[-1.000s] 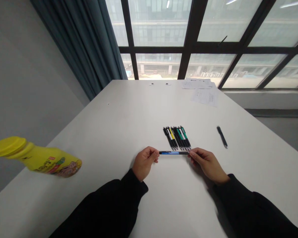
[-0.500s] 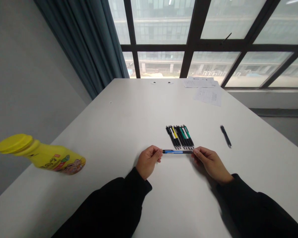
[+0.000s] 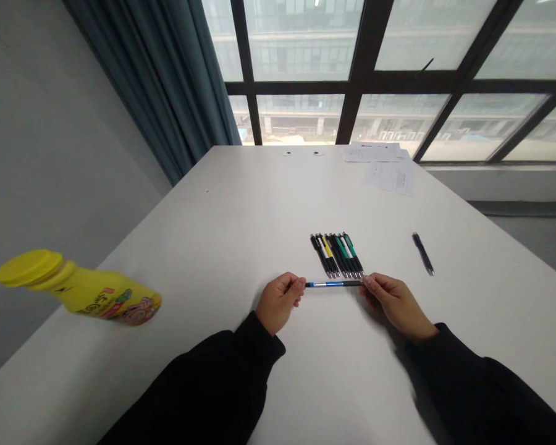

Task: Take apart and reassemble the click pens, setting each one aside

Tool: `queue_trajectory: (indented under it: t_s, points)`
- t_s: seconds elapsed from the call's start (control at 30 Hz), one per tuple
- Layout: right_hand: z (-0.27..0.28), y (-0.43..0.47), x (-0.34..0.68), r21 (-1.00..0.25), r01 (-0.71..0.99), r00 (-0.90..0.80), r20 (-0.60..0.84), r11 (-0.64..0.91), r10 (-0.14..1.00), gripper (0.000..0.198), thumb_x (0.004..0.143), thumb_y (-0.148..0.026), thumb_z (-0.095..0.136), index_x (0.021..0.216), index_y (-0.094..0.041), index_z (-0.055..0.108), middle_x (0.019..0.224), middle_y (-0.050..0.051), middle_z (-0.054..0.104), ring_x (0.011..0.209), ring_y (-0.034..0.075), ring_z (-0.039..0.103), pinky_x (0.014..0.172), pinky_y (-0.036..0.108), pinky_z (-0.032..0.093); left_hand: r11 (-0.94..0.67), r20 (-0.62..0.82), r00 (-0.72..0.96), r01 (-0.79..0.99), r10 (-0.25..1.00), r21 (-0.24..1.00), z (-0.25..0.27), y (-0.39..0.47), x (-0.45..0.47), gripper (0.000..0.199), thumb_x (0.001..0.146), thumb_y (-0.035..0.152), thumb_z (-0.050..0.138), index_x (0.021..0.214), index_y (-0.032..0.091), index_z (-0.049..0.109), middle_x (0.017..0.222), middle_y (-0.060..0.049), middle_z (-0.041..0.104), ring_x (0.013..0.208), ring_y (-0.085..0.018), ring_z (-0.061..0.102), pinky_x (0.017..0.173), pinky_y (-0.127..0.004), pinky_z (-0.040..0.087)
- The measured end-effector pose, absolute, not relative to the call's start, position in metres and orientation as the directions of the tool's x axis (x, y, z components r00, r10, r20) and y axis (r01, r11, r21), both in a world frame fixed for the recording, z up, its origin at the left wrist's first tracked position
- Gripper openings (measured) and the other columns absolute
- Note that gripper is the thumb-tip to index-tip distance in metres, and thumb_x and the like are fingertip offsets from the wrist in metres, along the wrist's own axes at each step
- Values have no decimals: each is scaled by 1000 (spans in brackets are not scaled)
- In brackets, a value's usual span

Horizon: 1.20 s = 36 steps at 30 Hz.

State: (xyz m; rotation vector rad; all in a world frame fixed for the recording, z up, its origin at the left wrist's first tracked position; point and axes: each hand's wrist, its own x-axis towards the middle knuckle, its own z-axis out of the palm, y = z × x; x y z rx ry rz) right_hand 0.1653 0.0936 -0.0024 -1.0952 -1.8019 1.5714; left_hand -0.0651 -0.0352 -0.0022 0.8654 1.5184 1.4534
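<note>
A blue and black pen (image 3: 333, 284) is held level between my two hands. My left hand (image 3: 280, 301) pinches its left end, and my right hand (image 3: 393, 303) pinches the other, dark end. Just beyond the pen, a row of several pens (image 3: 337, 255) lies side by side on the white table (image 3: 241, 228); black, white, yellow and green show on their barrels. Off to the right, a single black pen (image 3: 423, 254) rests apart from the row.
A yellow bottle (image 3: 97, 293) with a yellow cap stands at the left. Printed papers (image 3: 389, 176) lie at the far right of the table, before the window (image 3: 301, 117). A blue-grey curtain (image 3: 176, 80) hangs at the back left.
The pen between my hands has turned a little about its length, so its clip side shows less. Both hands keep their grip in nearly the same place.
</note>
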Motion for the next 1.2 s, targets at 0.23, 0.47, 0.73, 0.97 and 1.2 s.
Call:
queue_trajectory:
  t_s: [0.23,0.47,0.73,0.97,1.2]
  points:
    - [5,91,164,-954,294,-559,-127,53,819,52,90,-64,56,70,-16,63,57,0,54,51,12,46,50,27,34,103,-115,-395,-53,911,993,1,-36,-64,48,78,63,66,67,18,58,60,2,55,52,-10,47,49,-23,39]
    - [-1,93,167,-952,302,-554,-130,53,822,51,91,-62,55,73,-16,64,63,2,59,52,13,46,50,27,33,128,-131,-383,-33,914,991,1,-37,-64,51,80,66,63,67,17,58,59,2,54,50,-9,46,48,-22,37]
    - [-1,93,169,-928,356,-545,-114,107,831,54,92,-64,53,68,-16,64,56,1,53,50,13,45,48,27,32,190,-191,-365,-40,911,981,0,-39,-64,57,79,71,59,64,17,56,55,3,50,47,-8,42,46,-22,34]
    - [3,91,168,-913,393,-548,-137,110,825,56,93,-64,50,67,-16,62,54,-1,50,50,12,44,50,26,31,215,-210,-357,-25,910,976,5,-39,-63,61,78,75,56,61,17,52,52,4,48,44,-7,40,44,-21,32]
    - [1,92,168,-915,384,-561,-126,122,818,58,94,-65,47,66,-16,60,54,-1,50,50,12,43,50,27,31,237,-219,-347,11,912,971,5,-41,-63,63,79,77,51,57,18,49,48,4,47,42,-7,38,42,-21,29]
